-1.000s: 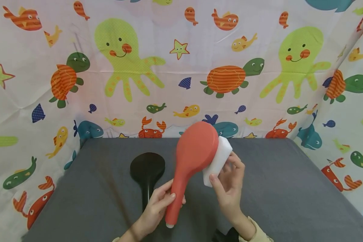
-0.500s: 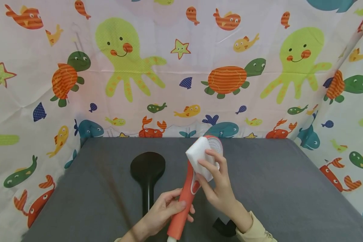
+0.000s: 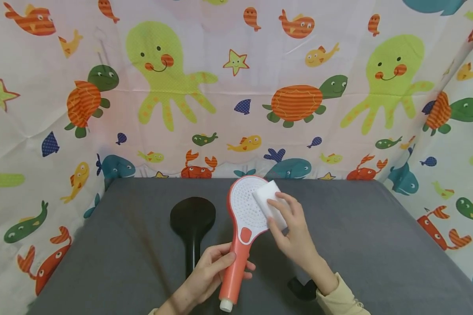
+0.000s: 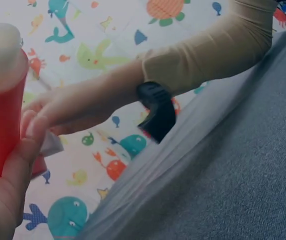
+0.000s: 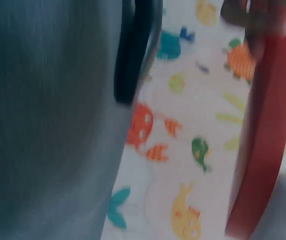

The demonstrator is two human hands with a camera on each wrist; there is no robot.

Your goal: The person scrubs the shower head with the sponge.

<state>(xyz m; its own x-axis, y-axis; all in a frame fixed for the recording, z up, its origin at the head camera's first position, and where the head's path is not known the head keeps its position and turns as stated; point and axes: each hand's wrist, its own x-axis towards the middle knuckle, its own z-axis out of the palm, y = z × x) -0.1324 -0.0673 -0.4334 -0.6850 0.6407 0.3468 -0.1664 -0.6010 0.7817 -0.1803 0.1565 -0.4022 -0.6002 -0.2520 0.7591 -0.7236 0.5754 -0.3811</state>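
In the head view my left hand (image 3: pixel 206 273) grips the handle of an orange-red shower head (image 3: pixel 246 208), held up above the table with its white nozzle face toward me. My right hand (image 3: pixel 297 232) pinches a white sponge (image 3: pixel 268 197) against the right side of that face, covering some of the nozzles. In the left wrist view, the handle (image 4: pixel 2 130) shows its white threaded end, with my left thumb along it. The right wrist view is blurred; the shower head's red back and side (image 5: pixel 268 140) run down its right edge, with the pale sponge (image 5: pixel 283 207) beside it.
A black round-headed thing with a handle (image 3: pixel 192 216), shaped like another shower head, lies on the grey table (image 3: pixel 378 245) left of my hands. A black wrist-worn piece (image 3: pixel 302 288) hangs at my right wrist. Behind is a sea-animal patterned curtain (image 3: pixel 236 100).
The shower head has turned from showing its red back to showing its white nozzle face. The sponge has gone from its right edge onto the face.
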